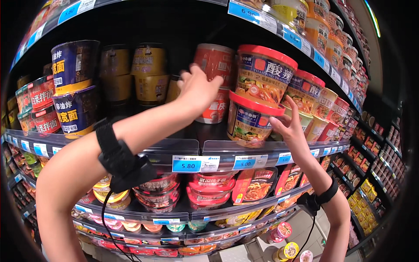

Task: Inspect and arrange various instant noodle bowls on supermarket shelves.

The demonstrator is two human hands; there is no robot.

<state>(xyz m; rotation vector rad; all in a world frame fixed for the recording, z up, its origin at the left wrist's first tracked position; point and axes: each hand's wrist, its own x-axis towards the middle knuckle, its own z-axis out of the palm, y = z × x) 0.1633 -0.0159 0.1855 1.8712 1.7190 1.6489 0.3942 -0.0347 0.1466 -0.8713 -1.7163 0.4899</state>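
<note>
My left hand [201, 87] reaches into the shelf with its fingers apart, in front of a red noodle cup [213, 57] stacked on another red cup [214, 109]. I cannot tell whether the fingertips touch the upper cup. Right of these stand two red-lidded noodle tubs, an upper tub [262, 76] and a lower tub [249, 122], stacked and leaning a little. Beside the lower tub's right side is my right hand [291, 125], open, the thumb close to or touching it. Both wrists wear black straps.
Dark blue tubs [75, 111] and gold tubs [150, 89] are stacked at the left. More cups [321, 105] line the shelf at right. Price labels run along the shelf edge [218, 150]. Lower shelves hold red bowls [209, 192]; several cups [288, 251] stand near the floor.
</note>
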